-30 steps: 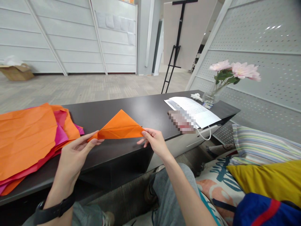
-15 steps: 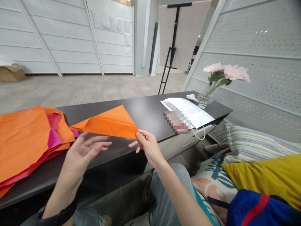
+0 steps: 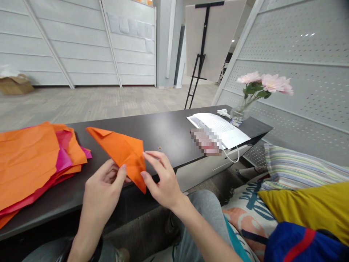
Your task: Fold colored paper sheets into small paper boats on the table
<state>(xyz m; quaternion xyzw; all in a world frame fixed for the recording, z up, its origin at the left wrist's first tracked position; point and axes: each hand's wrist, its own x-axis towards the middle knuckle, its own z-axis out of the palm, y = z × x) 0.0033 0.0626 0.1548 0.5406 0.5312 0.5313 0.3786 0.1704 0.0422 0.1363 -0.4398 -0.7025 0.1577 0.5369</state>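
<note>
A folded piece of orange paper (image 3: 125,151) hangs tilted above the dark table's front edge, one point toward the far left and another pointing down. My left hand (image 3: 105,185) pinches its lower left edge, thumb on the near side and the other fingers curled partly behind. At the paper's right edge is my right hand (image 3: 162,182). Its thumb and forefinger are spread apart, with their tips against or very close to the paper. To the left lies a stack of orange and pink paper sheets (image 3: 27,156), somewhat wrinkled.
On the dark table (image 3: 169,125) are white printed papers (image 3: 229,131), a blurred-out flat item (image 3: 205,142), a crumpled tissue (image 3: 223,113) and a glass vase (image 3: 237,115) with pink flowers. Cushions (image 3: 308,203) lie at the right. An easel (image 3: 201,62) stands beyond.
The orange paper has turned so one point hangs down. My left hand, open beneath it before, has closed on its edge. My right hand has loosened its pinch on the corner and spread its fingers.
</note>
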